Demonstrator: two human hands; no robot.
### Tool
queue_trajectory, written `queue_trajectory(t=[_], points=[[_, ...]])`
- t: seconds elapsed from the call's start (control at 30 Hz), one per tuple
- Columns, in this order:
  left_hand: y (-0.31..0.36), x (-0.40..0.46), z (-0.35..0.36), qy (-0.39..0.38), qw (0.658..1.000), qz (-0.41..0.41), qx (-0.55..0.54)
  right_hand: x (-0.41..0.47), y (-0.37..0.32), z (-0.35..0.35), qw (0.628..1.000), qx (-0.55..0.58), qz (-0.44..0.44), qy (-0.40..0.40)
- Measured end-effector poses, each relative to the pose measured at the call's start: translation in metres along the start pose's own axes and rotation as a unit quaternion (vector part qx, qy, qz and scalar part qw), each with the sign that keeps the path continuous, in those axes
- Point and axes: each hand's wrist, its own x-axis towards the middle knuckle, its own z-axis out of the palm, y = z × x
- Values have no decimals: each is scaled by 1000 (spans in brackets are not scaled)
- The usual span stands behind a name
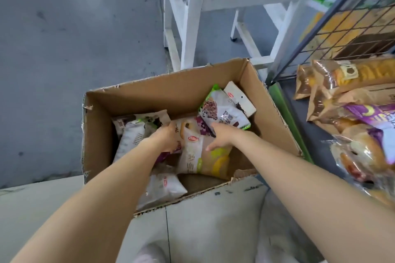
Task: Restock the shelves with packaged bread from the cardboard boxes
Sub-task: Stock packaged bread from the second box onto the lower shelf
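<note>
Grey floor (64,49) fills the left, a white stand (192,17) rises behind, and the wire-sided shelf (346,34) sits on the right with bagged loaves (342,74) already on it. In the middle, the open cardboard box (171,92), still holding a loose scatter of bread packets on its bottom. Both arms are down inside it! The left hand (168,137) lies over a purple-printed packet (178,147), fingers tucked out of sight, so whether it grips I cannot tell. The right hand (220,137) rests on the tan-and-yellow packet (205,158), thumb spread and visible, its other fingers hidden behind the hand, so no grip is confirmed there either. A green-edged packet (224,111) leans against the far wall, just beyond. Best play here, I'd say: take each bag by its body, not the crimped seam, lift straight up clear of the flaps, and don't squeeze; soft bread crushes easily.
</note>
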Motion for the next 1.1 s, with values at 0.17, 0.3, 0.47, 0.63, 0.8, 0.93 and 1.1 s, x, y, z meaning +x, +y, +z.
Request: queue_trajectory(t=[0.17, 0.3, 0.47, 0.63, 0.8, 0.93, 1.1], points=[[-13, 25, 19, -19, 995, 35, 88, 27, 3, 6, 995, -56, 30, -73], [-12, 40, 39, 93, 963, 76, 239, 31, 8, 5, 996, -36, 22, -76], [5, 53, 52, 148, 971, 45, 183, 10, 24, -6, 998, 29, 23, 59], [10, 42, 34, 168, 986, 21, -13, -22, 39, -24, 987, 101, 33, 123], [17, -1, -3, 141, 943, -47, -297, -75, 48, -37, 936, 322, 58, 129], [43, -59, -37, 194, 906, 3, -376, -130, 46, -40, 858, 487, 52, 156], [107, -141, -91, 259, 866, 135, -405, -221, 42, -57, 752, 609, -3, 253]])
